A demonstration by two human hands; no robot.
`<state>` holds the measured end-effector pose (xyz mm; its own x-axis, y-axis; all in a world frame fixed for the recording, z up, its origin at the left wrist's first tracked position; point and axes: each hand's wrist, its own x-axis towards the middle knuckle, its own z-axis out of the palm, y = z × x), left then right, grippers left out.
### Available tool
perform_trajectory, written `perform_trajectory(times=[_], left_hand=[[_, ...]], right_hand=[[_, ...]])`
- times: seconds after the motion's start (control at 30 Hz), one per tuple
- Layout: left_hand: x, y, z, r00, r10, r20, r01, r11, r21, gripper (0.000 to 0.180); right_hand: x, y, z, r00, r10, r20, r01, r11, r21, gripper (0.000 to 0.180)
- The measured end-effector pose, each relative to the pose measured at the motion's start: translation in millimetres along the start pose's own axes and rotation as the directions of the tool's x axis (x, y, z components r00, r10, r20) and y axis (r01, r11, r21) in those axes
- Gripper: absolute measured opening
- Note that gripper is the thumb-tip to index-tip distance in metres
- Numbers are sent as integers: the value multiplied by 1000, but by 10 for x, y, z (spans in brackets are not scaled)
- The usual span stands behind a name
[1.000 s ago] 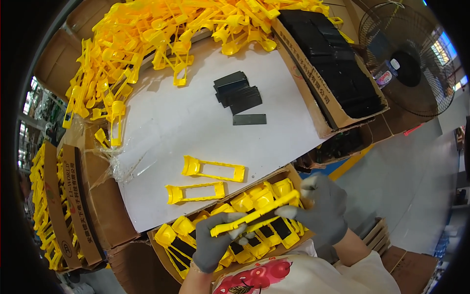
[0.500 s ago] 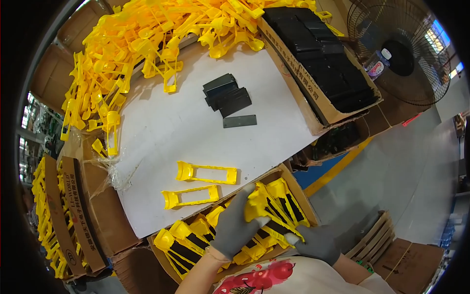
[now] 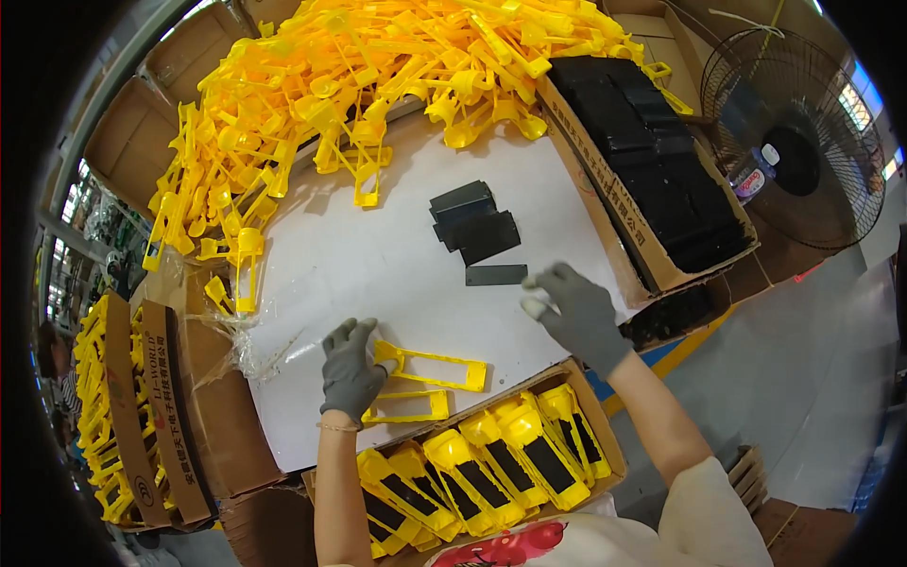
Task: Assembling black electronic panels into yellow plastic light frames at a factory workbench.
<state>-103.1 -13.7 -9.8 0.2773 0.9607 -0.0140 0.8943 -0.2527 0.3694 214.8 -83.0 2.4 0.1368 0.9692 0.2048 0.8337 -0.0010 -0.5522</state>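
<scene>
Both my hands wear grey gloves. My left hand (image 3: 355, 374) is closed around the left end of a yellow plastic frame (image 3: 436, 369), which lies tilted on the white tabletop. A second yellow frame (image 3: 416, 405) lies nearer me, its left end partly behind the same hand. Over to the right, my right hand (image 3: 573, 314) is open and holds nothing, its fingertips just beside a single black strip (image 3: 496, 275). Beyond that strip is a small pile of black strips (image 3: 475, 225). Below my hands, yellow frames with black strips in them (image 3: 515, 455) fill a cardboard box.
A large heap of yellow frames (image 3: 378, 71) covers the far side of the table. At the back right, a carton (image 3: 605, 180) holds many black strips, with a wire fan (image 3: 794, 142) and a bottle (image 3: 754, 175) beyond it. Another carton of yellow frames (image 3: 175, 416) stands left.
Both hands have left the box of filled frames. The left moved to the upper yellow frame and tilted it; the right moved up beside the single black strip. The view shifted slightly.
</scene>
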Motion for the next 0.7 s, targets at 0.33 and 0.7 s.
perform_trajectory(times=[0.33,0.7], left_hand=[[-78,-141,-85,999,-9,36,36,471,-881,15],[-980,708,-383,919,-159,361,378,94,-921,30]], right_hand=[[353,96,180,994,14,112,-23,997,73,24],[-611,-817,-511,927,11,375,-216,832,511,22]])
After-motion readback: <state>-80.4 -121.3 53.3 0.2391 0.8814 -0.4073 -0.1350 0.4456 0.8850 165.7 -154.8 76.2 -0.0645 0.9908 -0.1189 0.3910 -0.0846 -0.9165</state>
